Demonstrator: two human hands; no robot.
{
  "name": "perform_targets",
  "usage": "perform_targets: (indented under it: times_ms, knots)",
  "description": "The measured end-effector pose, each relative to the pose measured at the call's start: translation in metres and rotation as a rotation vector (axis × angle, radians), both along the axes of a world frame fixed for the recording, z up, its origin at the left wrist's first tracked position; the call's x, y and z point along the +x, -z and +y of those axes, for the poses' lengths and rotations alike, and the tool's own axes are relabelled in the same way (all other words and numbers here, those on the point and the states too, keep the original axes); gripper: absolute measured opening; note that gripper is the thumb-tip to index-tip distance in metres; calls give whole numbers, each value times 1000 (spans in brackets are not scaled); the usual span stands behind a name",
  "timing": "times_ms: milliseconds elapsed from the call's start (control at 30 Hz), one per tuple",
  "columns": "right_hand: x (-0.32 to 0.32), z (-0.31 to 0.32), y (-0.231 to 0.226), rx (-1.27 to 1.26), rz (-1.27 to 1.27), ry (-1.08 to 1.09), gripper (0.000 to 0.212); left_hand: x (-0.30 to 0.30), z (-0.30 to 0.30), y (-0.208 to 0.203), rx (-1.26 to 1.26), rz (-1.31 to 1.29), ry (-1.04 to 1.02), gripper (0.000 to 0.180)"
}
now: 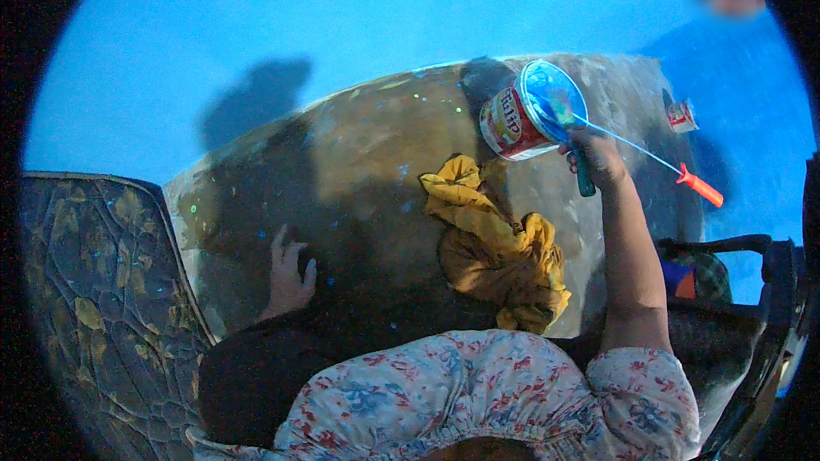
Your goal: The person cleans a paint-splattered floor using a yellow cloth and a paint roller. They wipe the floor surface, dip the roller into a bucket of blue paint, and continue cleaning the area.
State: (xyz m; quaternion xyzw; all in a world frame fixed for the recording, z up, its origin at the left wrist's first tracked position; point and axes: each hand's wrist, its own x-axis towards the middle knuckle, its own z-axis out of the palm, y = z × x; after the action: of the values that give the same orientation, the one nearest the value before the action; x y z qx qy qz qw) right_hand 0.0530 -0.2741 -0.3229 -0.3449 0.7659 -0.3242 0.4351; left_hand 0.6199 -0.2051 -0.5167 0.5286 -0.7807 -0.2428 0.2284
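A bright blue wall (pixel 384 17) fills the upper part of the view, and below it spreads a worn grey-brown floor (pixel 384 145) flecked with blue spots. At the left stands a dark, patterned padded panel (pixel 102 290), its edge running down toward the person. A crumpled mustard-yellow cloth (pixel 495 248) lies on the floor in front of the person, right of the middle. Just beyond it, near the wall, is a red-and-white bucket (pixel 512 126), its inside coated blue. A roller (pixel 702 185) with an orange handle slants out over the bucket's rim toward the right. The right hand (pixel 605 158) is at that rim, fingers wrapped around the green handle of a brush (pixel 585 174) whose head is inside the bucket's mouth. The left hand (pixel 292 283) holds nothing, fingers loosely spread — whether it touches the floor I cannot tell. Smallest is a white-and-red cup (pixel 682 116), right of the bucket.
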Motion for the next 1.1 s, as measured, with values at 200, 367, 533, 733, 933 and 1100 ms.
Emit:
perform_targets:
  times_ms: [200, 367, 533, 733, 933, 1100]
  knots:
    - [110, 19, 30, 16, 987, -660, 26, 4, -2, 8, -10, 0, 18, 34]
    - [197, 81, 132, 37, 1361, -1087, 63, 0, -5, 7, 23, 49, 16, 35]
    - [227, 50, 177, 127, 1012, -963, 59, 17, 1, 18, 75, 34, -37, 36]
    - [221, -16, 200, 164, 1100, -1006, 41, 5, -8, 10, 68, 46, -10, 35]
    - [239, 34, 161, 265, 911, -965, 47, 23, -7, 15, -43, -45, -28, 36]
    - [239, -16, 169, 150, 1115, -1045, 41, 21, -6, 10, 62, 55, -39, 36]
